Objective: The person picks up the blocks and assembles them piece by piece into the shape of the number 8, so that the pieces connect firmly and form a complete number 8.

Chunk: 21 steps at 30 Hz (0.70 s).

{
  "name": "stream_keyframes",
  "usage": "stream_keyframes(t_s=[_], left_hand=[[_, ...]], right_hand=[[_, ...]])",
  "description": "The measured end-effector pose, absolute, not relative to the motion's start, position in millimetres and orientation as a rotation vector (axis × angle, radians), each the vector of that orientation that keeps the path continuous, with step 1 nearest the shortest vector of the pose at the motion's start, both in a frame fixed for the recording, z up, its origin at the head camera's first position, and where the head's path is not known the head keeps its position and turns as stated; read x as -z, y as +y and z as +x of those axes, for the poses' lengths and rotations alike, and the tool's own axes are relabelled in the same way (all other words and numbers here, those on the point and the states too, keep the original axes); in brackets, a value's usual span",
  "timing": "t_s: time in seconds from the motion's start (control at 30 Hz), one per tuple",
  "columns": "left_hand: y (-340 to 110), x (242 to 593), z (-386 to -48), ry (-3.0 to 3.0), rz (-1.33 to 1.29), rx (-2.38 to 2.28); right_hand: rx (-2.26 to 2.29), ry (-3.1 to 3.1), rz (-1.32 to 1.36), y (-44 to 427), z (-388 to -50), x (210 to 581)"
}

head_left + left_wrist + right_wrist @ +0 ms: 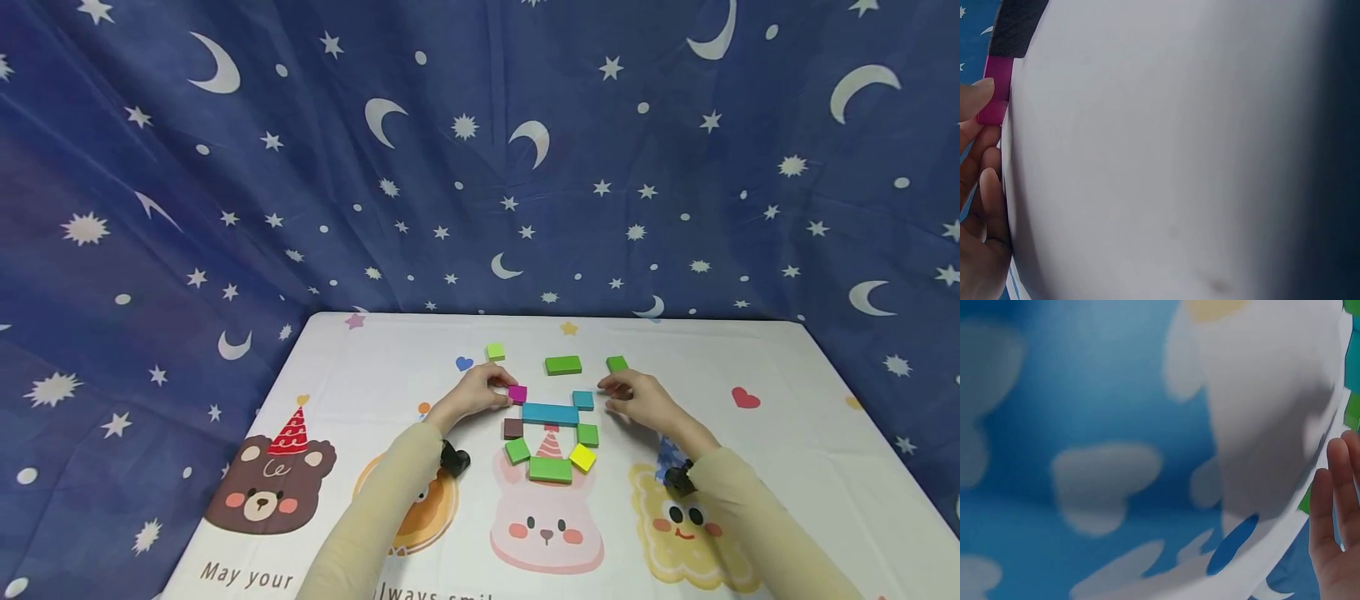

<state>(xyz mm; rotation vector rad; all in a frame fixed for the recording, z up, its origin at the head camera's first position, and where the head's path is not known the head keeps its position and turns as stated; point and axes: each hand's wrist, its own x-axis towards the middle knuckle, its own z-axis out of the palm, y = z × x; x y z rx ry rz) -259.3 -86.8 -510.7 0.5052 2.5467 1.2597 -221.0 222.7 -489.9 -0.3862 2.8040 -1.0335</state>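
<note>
we see the magenta block (517, 395), small, square-edged and smooth, on the table (405, 354) at the upper left corner of a long blue bar (551, 415). our left hand (477, 389) has its thumb and fingers clamped on the block. off the bar's upper right end sits a small teal block (582, 401), and just beside that our right hand (636, 397) hovers, fingers loosely straight and slightly apart.

below the bar we have a rough ring of flat-faced blocks: brown block (513, 429), tilted green block (517, 452), green bar (551, 471), turned yellow block (582, 457) and upright green block (587, 435). farther back lie a lime block (495, 352), a back bar (563, 365) and a back green block (617, 363), partly behind our right hand.

the table wears smooth white cloth printed with a bunny (547, 546); behind hangs a softly creased navy curtain (480, 217) with white moons and stars.
</note>
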Motion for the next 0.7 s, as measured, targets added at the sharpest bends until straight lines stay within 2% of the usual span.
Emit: stream_keyframes(t_s=[0.7], left_hand=[[-86.7,509.5,-258.4,2.525,0.496,-1.284]], right_hand=[[1.02,2.867,-0.297,259.9,-230.4,485.7]])
